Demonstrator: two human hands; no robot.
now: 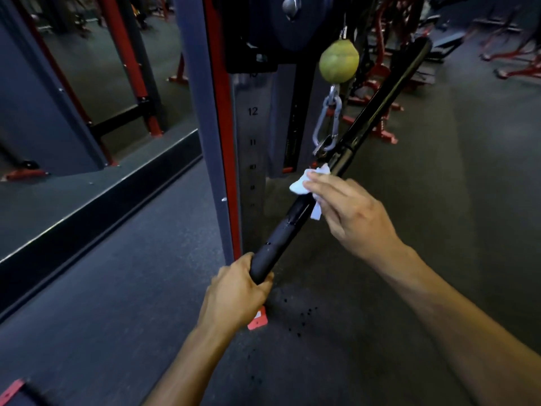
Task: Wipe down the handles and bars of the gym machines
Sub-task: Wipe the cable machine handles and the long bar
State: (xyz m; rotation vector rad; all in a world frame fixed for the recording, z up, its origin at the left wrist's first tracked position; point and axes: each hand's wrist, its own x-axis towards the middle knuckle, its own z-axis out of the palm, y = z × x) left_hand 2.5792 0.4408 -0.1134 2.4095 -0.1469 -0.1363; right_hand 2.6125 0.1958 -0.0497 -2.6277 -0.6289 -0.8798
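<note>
Head view shows my left hand (234,291) gripping the cable bar's (281,232) near end while my right hand (348,212) pinches a white wipe (304,183) around mid-bar, mid-wipe; next, probably slide toward the carabiner (328,124).

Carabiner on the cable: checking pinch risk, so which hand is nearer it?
Right. The right hand presses the white wipe on the bar just below the carabiner; the left hand grips the bar's low end.

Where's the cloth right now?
Mid-frame in the head view: the cloth is held by the right hand against the bar, just below the carabiner.
</note>
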